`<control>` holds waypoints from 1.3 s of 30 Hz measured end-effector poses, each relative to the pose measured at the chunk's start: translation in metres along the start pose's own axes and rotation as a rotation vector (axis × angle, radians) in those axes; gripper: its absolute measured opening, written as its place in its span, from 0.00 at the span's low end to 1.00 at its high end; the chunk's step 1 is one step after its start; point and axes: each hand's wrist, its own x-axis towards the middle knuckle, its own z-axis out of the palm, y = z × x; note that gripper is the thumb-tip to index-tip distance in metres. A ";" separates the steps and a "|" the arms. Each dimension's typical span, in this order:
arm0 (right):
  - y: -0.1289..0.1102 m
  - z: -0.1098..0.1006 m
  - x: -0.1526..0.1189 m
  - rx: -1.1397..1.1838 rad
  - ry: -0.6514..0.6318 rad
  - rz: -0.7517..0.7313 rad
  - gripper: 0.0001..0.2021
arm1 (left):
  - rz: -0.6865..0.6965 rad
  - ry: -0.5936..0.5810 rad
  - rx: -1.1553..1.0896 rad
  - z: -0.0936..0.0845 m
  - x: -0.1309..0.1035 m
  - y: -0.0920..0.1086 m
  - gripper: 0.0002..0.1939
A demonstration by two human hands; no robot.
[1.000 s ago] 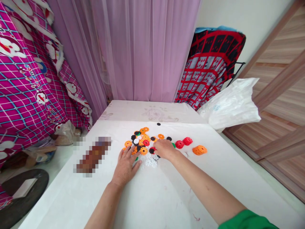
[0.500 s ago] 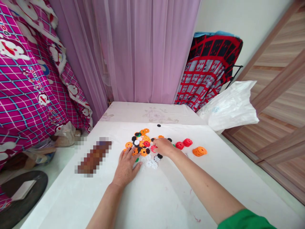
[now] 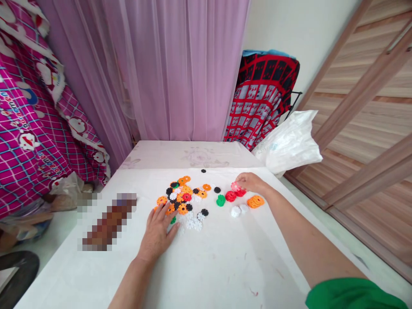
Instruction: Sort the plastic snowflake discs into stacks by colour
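My right hand [image 3: 252, 183] pinches a pinkish-red snowflake disc [image 3: 235, 186] just above the red discs [image 3: 230, 196] on the right side of the table. My left hand [image 3: 157, 229] lies with its fingers apart, the fingertips at the near left edge of a mixed pile of notched plastic discs [image 3: 183, 208] in orange, black, white, red and green. Beside the right hand, separate groups lie by colour: orange discs [image 3: 255, 201], green discs [image 3: 220, 200] and white discs [image 3: 236, 211]. White discs [image 3: 193, 222] spread along the pile's near side.
A single black disc [image 3: 203, 171] lies farther back on the white-covered table [image 3: 199, 266]. On the left is a pixelated brown object [image 3: 109, 223]. A white plastic bag [image 3: 289, 141] hangs by the right back corner, before wooden doors [image 3: 363, 116].
My right hand has moved from the pile rightward to the red discs, carrying a red disc. My left hand stays by the pile. The whole view has shifted somewhat to the right.
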 end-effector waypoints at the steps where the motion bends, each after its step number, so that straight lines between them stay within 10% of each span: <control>1: 0.004 0.004 0.000 0.023 -0.040 0.006 0.11 | 0.004 0.000 0.006 0.000 0.000 0.000 0.19; 27: -0.041 0.016 -0.024 -0.477 0.048 -0.415 0.18 | 0.022 0.046 0.013 0.002 -0.001 -0.003 0.19; 34: -0.129 0.076 -0.027 -0.492 -0.067 -0.642 0.15 | -0.035 0.073 -0.066 0.004 -0.001 -0.005 0.18; 39: -0.143 0.116 -0.023 -0.483 -0.143 -0.556 0.20 | -0.167 0.120 -0.111 0.001 0.002 -0.010 0.16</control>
